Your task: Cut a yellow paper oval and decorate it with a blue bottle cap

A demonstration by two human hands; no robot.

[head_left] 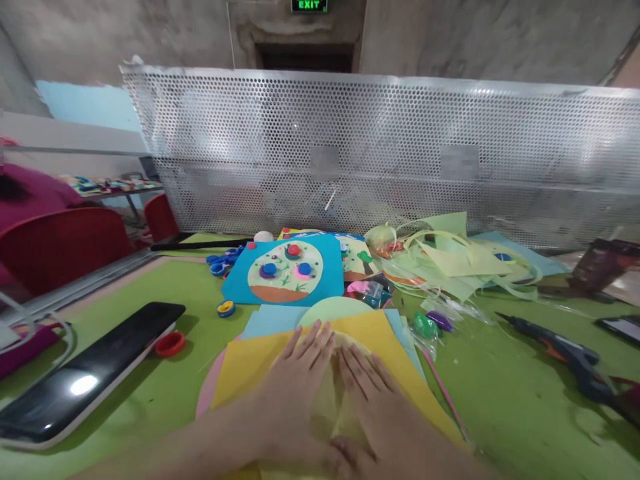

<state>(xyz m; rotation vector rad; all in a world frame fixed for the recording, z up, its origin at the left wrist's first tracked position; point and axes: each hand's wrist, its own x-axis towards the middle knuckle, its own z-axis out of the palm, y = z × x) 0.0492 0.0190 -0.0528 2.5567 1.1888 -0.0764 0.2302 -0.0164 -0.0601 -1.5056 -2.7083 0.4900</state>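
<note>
Where the head view looks down on the green-topped table [520,413], the left hand [300,377] and the right hand [370,393] lie flat at six o'clock, fingers stretched out, gripping nothing. Both rest on a pale yellow piece of paper [327,403] atop a larger deep-yellow paper sheet [245,367]. From the hands, a bright blue card [331,270] bearing a round pale picture lies near twelve o'clock, a glossy black slab-shaped device [97,367] at nine, and a black-and-orange glue gun [565,350] at three.

Left hand [299,381] and right hand [374,395] hide part of the yellow sheet [246,369].
</note>
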